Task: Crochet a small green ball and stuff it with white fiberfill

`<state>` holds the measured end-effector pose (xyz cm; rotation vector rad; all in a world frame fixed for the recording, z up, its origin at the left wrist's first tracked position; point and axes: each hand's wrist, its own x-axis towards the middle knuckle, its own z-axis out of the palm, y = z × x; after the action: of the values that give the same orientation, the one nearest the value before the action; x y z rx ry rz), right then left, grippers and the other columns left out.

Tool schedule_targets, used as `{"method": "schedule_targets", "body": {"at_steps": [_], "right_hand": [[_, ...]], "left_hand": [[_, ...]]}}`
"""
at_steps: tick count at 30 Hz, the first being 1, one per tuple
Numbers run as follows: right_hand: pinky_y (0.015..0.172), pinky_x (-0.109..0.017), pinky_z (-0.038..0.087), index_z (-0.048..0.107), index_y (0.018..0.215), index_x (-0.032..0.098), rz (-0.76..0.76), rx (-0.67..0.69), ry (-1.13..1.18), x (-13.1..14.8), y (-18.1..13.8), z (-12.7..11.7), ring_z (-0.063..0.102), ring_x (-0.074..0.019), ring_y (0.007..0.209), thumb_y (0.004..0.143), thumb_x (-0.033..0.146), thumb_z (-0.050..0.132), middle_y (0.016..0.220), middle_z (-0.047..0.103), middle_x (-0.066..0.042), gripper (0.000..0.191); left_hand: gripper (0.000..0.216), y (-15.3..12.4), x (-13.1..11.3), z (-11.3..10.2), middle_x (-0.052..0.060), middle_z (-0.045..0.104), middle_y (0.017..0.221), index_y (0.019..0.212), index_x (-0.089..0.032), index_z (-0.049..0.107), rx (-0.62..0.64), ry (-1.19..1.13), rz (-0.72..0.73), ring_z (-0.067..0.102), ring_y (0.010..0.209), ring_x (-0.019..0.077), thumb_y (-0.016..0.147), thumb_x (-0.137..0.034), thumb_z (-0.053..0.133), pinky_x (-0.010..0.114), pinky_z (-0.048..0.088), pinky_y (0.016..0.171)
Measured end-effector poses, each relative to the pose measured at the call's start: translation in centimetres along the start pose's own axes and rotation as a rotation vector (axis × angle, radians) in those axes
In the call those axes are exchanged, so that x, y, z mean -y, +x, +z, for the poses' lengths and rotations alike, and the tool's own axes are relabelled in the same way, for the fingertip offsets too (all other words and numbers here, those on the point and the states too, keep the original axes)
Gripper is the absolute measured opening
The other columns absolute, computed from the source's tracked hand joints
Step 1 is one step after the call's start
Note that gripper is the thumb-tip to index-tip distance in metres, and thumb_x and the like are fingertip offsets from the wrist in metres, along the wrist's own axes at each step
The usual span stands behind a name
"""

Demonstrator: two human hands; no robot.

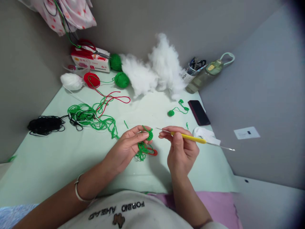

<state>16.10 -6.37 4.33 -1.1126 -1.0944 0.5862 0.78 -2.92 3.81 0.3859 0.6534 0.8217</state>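
My left hand (133, 140) pinches a small green crochet piece (150, 135) between thumb and fingers. Loose green yarn (141, 152) hangs in a tangle just below it, beside a red-orange clip-like loop (153, 152) partly hidden by the yarn. In my right hand (182, 148) is a crochet hook (190, 137) with a yellow handle, held like a pen. Its thin metal tip points left, a small gap away from the green piece. The other metal end sticks out to the right.
Tangled green yarn (82, 113) and a black skein (46, 125) lie left. Behind are white (71, 81), red (91, 80) and green (121, 79) yarn balls, a tissue box (95, 60), scissors (98, 54) and stuffing (165, 63). To the right: a bottle (202, 76), a phone (199, 112) and small green pieces (171, 113).
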Motion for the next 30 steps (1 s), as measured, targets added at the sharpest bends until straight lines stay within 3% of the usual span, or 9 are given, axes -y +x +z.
{"method": "schedule_targets", "body": {"at_steps": [6, 15, 26, 30], "right_hand": [[0.066, -0.033, 0.065, 0.074, 0.098, 0.022, -0.005, 0.082, 0.010, 0.23, -0.07, -0.03, 0.073, -0.0154, 0.074, 0.102, 0.025, 0.056, 0.091, 0.073, -0.004, 0.019], [0.067, -0.033, 0.063, 0.075, 0.098, 0.022, -0.010, 0.071, -0.033, -0.41, -0.09, -0.17, 0.073, -0.0152, 0.073, 0.102, 0.023, 0.056, 0.091, 0.073, -0.003, 0.019], [0.068, -0.033, 0.058, 0.075, 0.105, 0.025, -0.187, 0.116, -0.155, -0.21, -0.62, 0.19, 0.070, -0.0168, 0.080, 0.099, 0.011, 0.056, 0.093, 0.074, -0.003, 0.024], [0.070, -0.033, 0.058, 0.076, 0.105, 0.025, -0.150, 0.143, -0.105, -0.28, -0.48, 0.18, 0.070, -0.0175, 0.083, 0.100, 0.013, 0.057, 0.093, 0.075, -0.003, 0.023]], "left_hand": [[0.014, 0.08, -0.18, 0.19, 0.000, 0.066, 0.082, 0.094, -0.019, 0.074, 0.004, -0.008, -0.005, 0.065, 0.079, 0.0144, 0.081, -0.022, 0.081, 0.028, 0.059, 0.076], [0.009, 0.13, -0.22, 0.42, 0.001, 0.063, 0.083, 0.092, -0.018, 0.074, 0.006, 0.006, -0.005, 0.063, 0.078, 0.0131, 0.084, -0.019, 0.077, 0.026, 0.059, 0.073], [0.011, -0.13, -0.22, 0.63, -0.001, 0.063, 0.081, 0.089, -0.019, 0.073, -0.032, 0.136, 0.083, 0.056, 0.073, 0.0090, 0.081, -0.019, 0.080, 0.017, 0.048, 0.064], [0.030, -0.33, -0.25, 0.66, -0.002, 0.065, 0.080, 0.111, -0.022, 0.073, 0.035, 0.118, 0.056, 0.060, 0.074, 0.0094, 0.082, -0.020, 0.081, 0.019, 0.050, 0.068]]}}
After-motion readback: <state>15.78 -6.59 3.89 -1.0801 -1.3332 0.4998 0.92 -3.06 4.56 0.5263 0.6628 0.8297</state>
